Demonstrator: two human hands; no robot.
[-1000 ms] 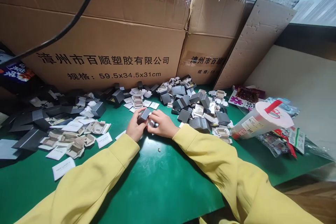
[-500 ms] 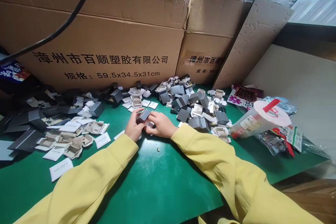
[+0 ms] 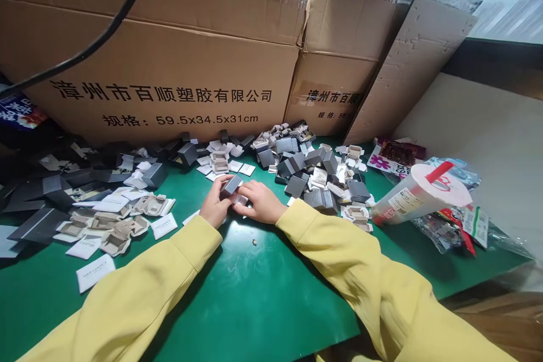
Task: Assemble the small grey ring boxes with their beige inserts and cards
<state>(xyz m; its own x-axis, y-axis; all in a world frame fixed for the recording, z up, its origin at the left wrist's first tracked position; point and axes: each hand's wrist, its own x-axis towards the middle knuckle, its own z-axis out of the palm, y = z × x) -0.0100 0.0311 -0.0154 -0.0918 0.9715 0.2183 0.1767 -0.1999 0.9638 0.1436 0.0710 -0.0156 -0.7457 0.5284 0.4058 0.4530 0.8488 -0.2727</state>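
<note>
Box (image 3: 231, 184), grey, sharp-edged, between fingers (image 3: 214, 188)

Workshop, green worktop (image 3: 275, 294), cartons (image 3: 186, 59), heaped boxes (image 3: 316, 156)

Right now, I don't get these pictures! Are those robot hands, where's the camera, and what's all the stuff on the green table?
No robot here: these are a person's own bare hands, coming out of yellow cloth sleeves. The camera is worn on the person's head, looking forward and down, so you see what they see.

The left hand holds a small dark grey box. The right hand is close beside it, at something pale that its fingers mostly hide, so I can't tell what.

On the green tabletop lie more dark grey boxes, tan cardboard trays and flat white pieces with lettering. At the right is a see-through cup with a red straw. Big brown cardboard cartons stand behind.
</note>
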